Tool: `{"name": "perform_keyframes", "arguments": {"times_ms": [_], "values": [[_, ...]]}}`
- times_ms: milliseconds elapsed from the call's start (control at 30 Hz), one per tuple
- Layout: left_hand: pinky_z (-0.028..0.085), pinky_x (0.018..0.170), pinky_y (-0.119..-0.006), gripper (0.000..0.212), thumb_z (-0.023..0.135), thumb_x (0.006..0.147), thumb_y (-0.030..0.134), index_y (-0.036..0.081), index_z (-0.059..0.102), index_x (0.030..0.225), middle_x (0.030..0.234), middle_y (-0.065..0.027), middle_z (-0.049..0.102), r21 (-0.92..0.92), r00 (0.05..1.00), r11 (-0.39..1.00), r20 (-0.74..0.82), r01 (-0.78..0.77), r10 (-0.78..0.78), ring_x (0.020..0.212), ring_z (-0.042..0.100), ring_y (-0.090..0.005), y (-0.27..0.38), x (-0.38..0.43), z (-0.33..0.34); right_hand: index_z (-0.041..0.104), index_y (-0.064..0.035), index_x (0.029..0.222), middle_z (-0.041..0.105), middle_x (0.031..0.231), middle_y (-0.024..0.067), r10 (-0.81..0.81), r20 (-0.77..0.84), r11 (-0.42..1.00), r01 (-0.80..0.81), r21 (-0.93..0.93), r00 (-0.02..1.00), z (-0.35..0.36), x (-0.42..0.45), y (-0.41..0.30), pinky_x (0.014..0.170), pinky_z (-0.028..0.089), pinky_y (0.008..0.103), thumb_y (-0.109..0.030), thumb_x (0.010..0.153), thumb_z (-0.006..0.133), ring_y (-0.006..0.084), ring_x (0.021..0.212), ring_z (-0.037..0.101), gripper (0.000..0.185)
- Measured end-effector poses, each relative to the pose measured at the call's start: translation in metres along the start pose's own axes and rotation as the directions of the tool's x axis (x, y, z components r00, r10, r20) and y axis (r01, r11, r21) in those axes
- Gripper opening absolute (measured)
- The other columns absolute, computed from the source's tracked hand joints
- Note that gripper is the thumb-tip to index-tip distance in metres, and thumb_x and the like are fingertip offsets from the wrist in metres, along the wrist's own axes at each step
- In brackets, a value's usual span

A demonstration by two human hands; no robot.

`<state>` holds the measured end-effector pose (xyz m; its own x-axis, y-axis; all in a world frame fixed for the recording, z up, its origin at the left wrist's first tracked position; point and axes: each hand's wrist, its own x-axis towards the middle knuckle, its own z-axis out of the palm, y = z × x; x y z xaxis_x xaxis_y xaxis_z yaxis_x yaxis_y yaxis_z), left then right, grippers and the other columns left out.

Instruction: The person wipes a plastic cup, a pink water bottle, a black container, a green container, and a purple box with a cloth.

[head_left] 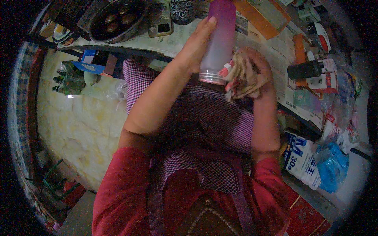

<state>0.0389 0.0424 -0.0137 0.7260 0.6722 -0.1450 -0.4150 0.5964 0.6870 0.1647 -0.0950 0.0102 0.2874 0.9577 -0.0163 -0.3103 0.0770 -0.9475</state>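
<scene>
My left hand (198, 48) grips the side of a frosted plastic bottle (220, 41), purple at its far end and whitish lower down. The bottle tilts above the table's near edge, its clear ringed end towards me. In my right hand (263, 66) is a bunched beige cloth (245, 77) with red and white parts, close against that ringed end. The cloth hides most of my right fingers; whether it touches the bottle I cannot tell. A checked apron (206, 118) covers my lap beneath both hands.
Newspaper covers the table (265, 48). At the back stand a metal bowl (102, 38) with several dark round things, a smartphone (160, 28) and a patterned dark container (182, 11). An orange envelope (265, 19) and a black box (304, 70) lie right. A blue carton (91, 68) is left.
</scene>
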Motion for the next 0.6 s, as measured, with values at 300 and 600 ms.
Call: {"name": "perform_keyframes", "arguments": {"times_ms": [300, 600], "values": [[0.045, 0.085, -0.041, 0.049, 0.049, 0.084, 0.046, 0.007, 0.049, 0.113, 0.108, -0.0110, 0.057, -0.239, 0.984, 0.965, 0.161, 0.108, -0.071, 0.097, 0.056, -0.0266, 0.012, -0.012, -0.009, 0.063, -0.0038, 0.097, 0.062, 0.091, 0.0036, 0.102, -0.092, 0.879, -0.133, -0.458, 0.991, -0.039, 0.029, 0.015, 0.082, 0.043, 0.0268, -0.024, 0.082, 0.059, 0.0149, 0.089, 0.057, 0.025], [0.047, 0.079, -0.040, 0.044, 0.055, 0.082, 0.044, 0.006, 0.052, 0.103, 0.093, -0.0086, 0.058, -0.220, 0.996, 0.972, 0.052, 0.086, -0.076, 0.085, 0.057, -0.0227, 0.017, -0.014, 0.002, 0.061, -0.0035, 0.099, 0.062, 0.094, 0.0057, 0.121, -0.128, 0.887, -0.165, -0.431, 0.984, -0.021, 0.020, -0.026, 0.078, 0.044, 0.0266, -0.024, 0.084, 0.056, 0.0150, 0.087, 0.057, 0.026]]}}
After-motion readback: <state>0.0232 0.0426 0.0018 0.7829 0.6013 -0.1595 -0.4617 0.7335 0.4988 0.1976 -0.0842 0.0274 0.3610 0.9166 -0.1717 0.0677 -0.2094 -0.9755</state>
